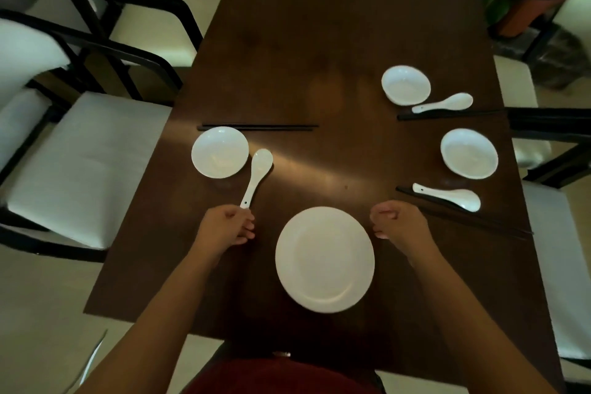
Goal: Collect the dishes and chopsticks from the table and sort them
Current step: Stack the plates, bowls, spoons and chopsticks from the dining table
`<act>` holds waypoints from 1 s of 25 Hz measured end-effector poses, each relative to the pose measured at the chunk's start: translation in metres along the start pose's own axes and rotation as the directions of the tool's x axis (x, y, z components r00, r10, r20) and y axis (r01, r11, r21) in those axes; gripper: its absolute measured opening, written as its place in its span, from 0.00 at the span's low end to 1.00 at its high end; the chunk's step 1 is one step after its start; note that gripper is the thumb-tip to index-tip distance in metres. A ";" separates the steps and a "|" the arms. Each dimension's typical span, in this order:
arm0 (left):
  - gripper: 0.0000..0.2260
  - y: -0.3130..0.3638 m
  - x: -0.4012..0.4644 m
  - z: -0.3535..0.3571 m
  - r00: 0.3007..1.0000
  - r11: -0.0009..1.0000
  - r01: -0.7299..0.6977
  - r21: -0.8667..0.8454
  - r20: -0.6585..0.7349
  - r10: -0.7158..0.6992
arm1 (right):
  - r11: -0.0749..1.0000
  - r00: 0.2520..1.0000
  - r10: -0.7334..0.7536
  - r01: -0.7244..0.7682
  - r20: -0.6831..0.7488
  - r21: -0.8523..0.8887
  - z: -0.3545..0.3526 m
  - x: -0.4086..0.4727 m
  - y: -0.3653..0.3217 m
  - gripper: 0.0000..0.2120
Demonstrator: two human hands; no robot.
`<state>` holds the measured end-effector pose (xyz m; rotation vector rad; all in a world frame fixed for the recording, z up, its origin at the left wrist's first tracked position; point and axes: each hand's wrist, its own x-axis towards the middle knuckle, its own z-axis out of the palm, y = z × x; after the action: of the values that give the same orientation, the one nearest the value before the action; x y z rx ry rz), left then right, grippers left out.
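Observation:
A large white plate [324,259] lies on the dark table between my hands. My left hand [225,227] pinches the handle end of a white spoon [258,173] that lies beside a white bowl [219,152]; black chopsticks [259,127] lie behind that bowl. My right hand [398,222] is curled with nothing in it, right of the plate. On the right side are two more bowls [405,85] [468,153], two spoons [443,103] [447,196] and two pairs of chopsticks [447,114] [463,213].
The brown wooden table [319,41] has white-cushioned black chairs on its left [80,163] and right [556,265]. Potted plants [518,9] stand past the far right corner.

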<state>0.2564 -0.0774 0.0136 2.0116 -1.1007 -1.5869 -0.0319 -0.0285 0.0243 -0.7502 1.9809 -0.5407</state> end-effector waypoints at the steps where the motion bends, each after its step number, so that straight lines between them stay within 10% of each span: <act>1: 0.10 0.012 0.007 -0.014 0.996 0.998 -0.057 -0.022 -0.077 0.055 | 0.997 0.997 -0.075 0.075 0.005 -0.001 0.007 0.002 -0.019 0.06; 7: 0.10 0.049 0.061 -0.081 0.913 0.978 -0.204 0.054 -0.349 0.210 | 0.980 0.969 -0.197 0.195 0.149 0.026 0.090 0.029 -0.121 0.05; 15: 0.15 0.050 0.101 -0.099 0.992 0.994 0.107 -0.013 0.063 -0.105 | 0.995 0.970 -0.076 0.089 0.231 -0.046 0.179 0.059 -0.161 0.18; 25: 0.17 0.076 0.091 -0.087 0.990 0.996 -0.071 -0.047 0.117 0.076 | 0.992 0.991 -0.086 0.076 0.104 0.099 0.166 0.064 -0.164 0.12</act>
<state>0.3169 -0.2101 0.0333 1.8487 -1.1594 -1.6963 0.1349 -0.2023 0.0096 -0.7867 1.8185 -0.6249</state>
